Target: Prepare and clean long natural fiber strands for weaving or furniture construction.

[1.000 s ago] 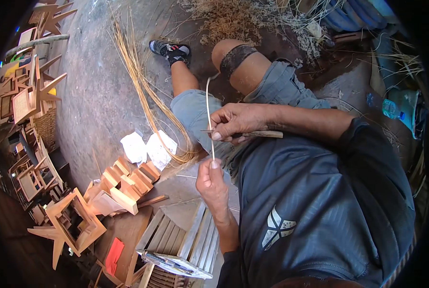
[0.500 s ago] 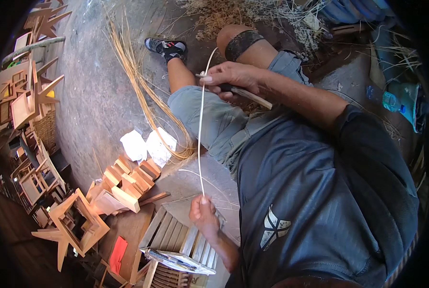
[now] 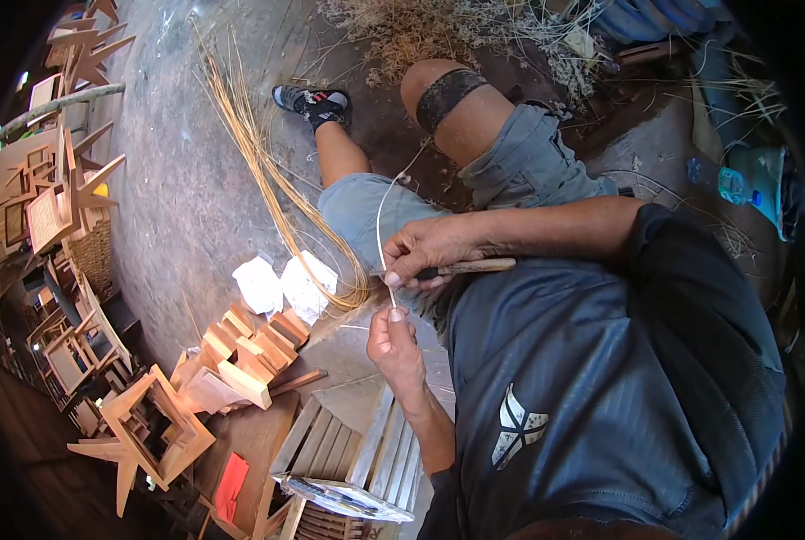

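A thin pale cane strip point(image 3: 380, 216) runs across my lap, curving up past my knee. My left hand point(image 3: 397, 355) pinches it near its lower end. Just above, almost touching, my right hand point(image 3: 431, 252) is closed around a knife point(image 3: 479, 266) with a wooden handle. Its short blade points left, and the strip passes between blade and thumb. Left of my thigh lies a looped bundle of long golden cane strips point(image 3: 263, 148), stretched over the floor.
Beside the bundle are two white papers point(image 3: 258, 286) and a group of wooden blocks point(image 3: 254, 355). A slatted wooden crate point(image 3: 362, 441) stands near my left elbow. Wooden frames point(image 3: 155, 427) crowd the left side. Pale shavings point(image 3: 438, 27) lie beyond my knees, and a plastic bottle point(image 3: 734, 187) is at right.
My hands have come together along the strip: the right, with the knife, moved down and the left moved up. My right knee has shifted slightly, and more of the strip now trails above my right hand.
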Available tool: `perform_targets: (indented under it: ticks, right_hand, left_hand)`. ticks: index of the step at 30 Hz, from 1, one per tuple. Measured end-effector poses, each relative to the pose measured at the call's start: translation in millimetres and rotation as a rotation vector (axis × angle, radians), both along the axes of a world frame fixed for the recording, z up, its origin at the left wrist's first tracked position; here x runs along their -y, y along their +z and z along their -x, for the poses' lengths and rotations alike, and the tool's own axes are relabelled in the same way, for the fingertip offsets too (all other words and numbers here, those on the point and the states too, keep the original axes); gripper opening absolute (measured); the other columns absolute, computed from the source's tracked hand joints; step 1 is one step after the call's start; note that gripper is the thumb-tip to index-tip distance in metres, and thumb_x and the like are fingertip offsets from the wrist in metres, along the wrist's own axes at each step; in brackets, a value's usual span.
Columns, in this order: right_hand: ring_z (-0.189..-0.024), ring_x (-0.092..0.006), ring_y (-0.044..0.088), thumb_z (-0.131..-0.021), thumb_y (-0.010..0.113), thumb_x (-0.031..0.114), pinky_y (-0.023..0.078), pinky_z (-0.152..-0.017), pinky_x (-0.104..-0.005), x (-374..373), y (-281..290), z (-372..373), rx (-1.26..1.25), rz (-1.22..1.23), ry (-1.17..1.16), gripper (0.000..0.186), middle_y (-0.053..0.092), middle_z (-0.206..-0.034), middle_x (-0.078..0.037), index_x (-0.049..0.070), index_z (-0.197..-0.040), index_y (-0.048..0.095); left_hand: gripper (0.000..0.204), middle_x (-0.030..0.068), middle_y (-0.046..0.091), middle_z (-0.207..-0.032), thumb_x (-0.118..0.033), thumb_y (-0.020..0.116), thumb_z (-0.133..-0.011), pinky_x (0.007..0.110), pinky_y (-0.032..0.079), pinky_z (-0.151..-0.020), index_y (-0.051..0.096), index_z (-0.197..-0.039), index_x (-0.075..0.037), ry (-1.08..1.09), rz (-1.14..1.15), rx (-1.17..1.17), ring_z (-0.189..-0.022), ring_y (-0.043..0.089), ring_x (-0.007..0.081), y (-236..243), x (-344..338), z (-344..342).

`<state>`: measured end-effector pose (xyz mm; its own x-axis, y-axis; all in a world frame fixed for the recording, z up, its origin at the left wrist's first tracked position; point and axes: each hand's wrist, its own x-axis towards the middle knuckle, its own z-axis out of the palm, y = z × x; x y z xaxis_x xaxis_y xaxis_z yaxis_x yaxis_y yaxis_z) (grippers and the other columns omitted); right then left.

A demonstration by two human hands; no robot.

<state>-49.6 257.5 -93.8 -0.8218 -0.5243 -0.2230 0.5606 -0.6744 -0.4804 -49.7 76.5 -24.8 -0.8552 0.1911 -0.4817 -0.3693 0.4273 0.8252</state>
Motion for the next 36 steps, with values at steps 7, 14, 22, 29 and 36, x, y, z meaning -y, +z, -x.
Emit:
perform_targets:
  ticks: [7,14,22,29,36]
  right_hand:
    - [-0.047,-0.0071,0.047,-0.081,0.066,0.020,0.034,-0.039,-0.0189,-5,-11,18,-0.003,0.023,-0.036,0.022,0.052,-0.064,-0.002,0.003,-0.077,0.052]
    - [-0.046,-0.0070,0.047,-0.078,0.068,0.023,0.032,-0.036,-0.0184,-43,-1,46,0.051,-0.116,-0.176,0.024,0.052,-0.065,-0.001,0.003,-0.080,0.054]
    - [-0.046,-0.0056,0.048,-0.081,0.065,0.021,0.034,-0.035,-0.0169,-111,1,71,-0.091,-0.269,-0.304,0.022,0.053,-0.068,-0.001,0.003,-0.087,0.054]
    - [-0.050,-0.0039,0.049,-0.082,0.064,0.028,0.033,-0.040,-0.0165,-72,13,37,-0.078,-0.411,-0.320,0.023,0.049,-0.067,0.003,0.009,-0.091,0.053]
    - [-0.053,-0.0068,0.051,-0.079,0.069,0.022,0.037,-0.043,-0.0189,-34,33,-11,0.059,-0.189,-0.269,0.026,0.055,-0.067,0.000,0.003,-0.087,0.053]
  left_hand:
    - [0.014,-0.0044,0.039,-0.056,-0.015,0.053,-0.088,0.017,0.023,-0.041,0.055,-0.083,-0.002,-0.027,0.067,0.089,-0.045,0.031,0.0018,36,43,-2]
    - [0.014,-0.0028,0.041,-0.059,-0.013,0.053,-0.087,0.018,0.022,-0.039,0.054,-0.083,0.000,-0.022,-0.003,0.194,-0.043,0.029,0.0025,66,112,-7]
    - [0.019,-0.0019,0.039,-0.055,-0.019,0.059,-0.086,0.017,0.022,-0.037,0.053,-0.081,-0.002,0.062,-0.120,0.288,-0.042,0.029,0.0025,103,198,-8]
    - [0.034,0.0152,0.056,-0.110,-0.021,0.047,-0.089,0.033,0.035,-0.095,0.052,-0.113,0.002,-0.378,0.694,-0.157,-0.105,0.050,0.0245,56,144,34]
    - [0.022,0.0023,0.055,-0.071,-0.021,0.048,-0.093,0.021,0.040,-0.057,0.054,-0.096,0.000,-0.291,-0.049,0.038,-0.061,0.047,0.0078,18,-65,32]
